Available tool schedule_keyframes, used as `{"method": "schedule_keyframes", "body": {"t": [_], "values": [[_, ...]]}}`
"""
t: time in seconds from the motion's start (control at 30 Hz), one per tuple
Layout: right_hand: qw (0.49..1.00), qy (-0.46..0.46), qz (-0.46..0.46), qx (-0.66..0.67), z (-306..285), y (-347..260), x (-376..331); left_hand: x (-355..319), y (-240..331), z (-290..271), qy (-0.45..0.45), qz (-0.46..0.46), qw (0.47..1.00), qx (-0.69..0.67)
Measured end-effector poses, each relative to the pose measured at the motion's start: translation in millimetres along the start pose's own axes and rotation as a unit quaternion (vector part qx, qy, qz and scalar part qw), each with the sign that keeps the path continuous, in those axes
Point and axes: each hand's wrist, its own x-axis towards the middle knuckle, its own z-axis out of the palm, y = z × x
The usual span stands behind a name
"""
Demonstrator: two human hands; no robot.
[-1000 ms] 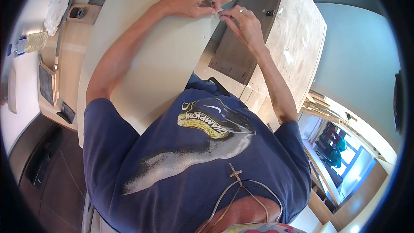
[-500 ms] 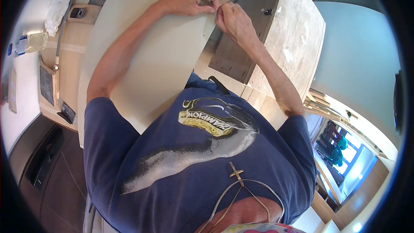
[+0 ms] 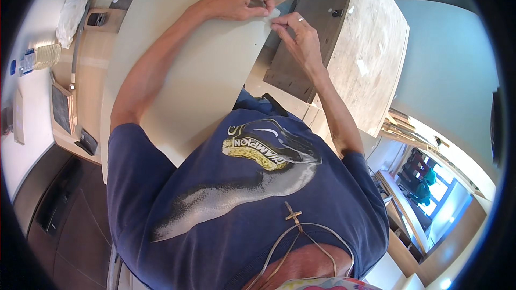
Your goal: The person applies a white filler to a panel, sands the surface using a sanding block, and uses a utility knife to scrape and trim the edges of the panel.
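My left hand (image 3: 243,1), with rings on its fingers, rests at the far right edge of a large beige panel (image 3: 177,80), thumb and forefinger brought together. A small whitish piece (image 3: 276,14) shows between the two hands; it is too small to tell its kind. Just to the right, my right hand (image 3: 302,36) has thumb and forefinger pinched at this piece, the other fingers curled. Part of the piece is hidden by the fingertips.
A wooden cabinet with a dark face (image 3: 301,48) and a pale plywood side (image 3: 371,48) stands right of the panel. On the left are a crumpled plastic bag (image 3: 71,16) and a dark-faced block (image 3: 62,107). Wood strips (image 3: 400,126) lie at the right.
My right hand has shifted slightly right and turned more upright, with its elbow drawn in. The whitish piece now shows between the hands. My left hand has hardly moved.
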Motion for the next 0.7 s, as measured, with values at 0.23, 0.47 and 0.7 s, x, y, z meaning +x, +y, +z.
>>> {"method": "schedule_keyframes", "body": {"t": [0.23, 0.47, 0.7], "values": [[0.998, 0.029, 0.016, -0.045, 13, 2, 5, 1, -2, 0, 0.002, 0.019, 0.999, 0.035], [0.982, -0.01, 0.172, 0.072, -5, -25, -4, 2, 6, -2, -0.017, -0.024, 1.0, 0.011], [0.998, 0.033, 0.061, -0.001, 13, -18, -2, 2, -3, -2, 0.003, 0.056, 0.998, 0.031]]}}
